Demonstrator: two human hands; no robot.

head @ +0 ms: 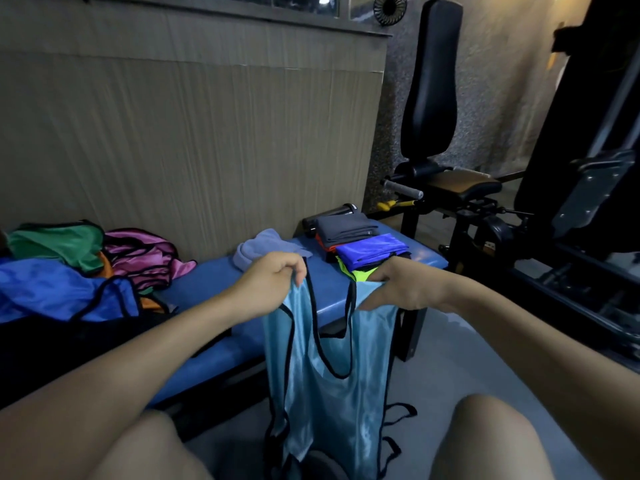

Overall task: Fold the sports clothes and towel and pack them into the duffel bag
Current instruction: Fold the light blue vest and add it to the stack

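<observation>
Mid-task: your left hand (277, 277) and right hand (398, 289) each pinch a shoulder of the pale-blue satin bib (332, 386) hanging before the blue padded counter (221, 282), folded stack (360, 242) done, loose heap (86, 265) unfolded, nothing visibly packed.

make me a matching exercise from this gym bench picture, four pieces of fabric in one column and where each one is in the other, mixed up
Things:
1. shiny light blue bib with black trim
2. crumpled green bib
3. folded grey garment
4. lavender towel

Places:
A. on top of the folded stack at the right end of the blue bench
B. hanging from the left hand and the right hand
C. in the heap at the left end
D. bunched mid-bench by the wall

Pairs: 1-B, 2-C, 3-A, 4-D
</observation>
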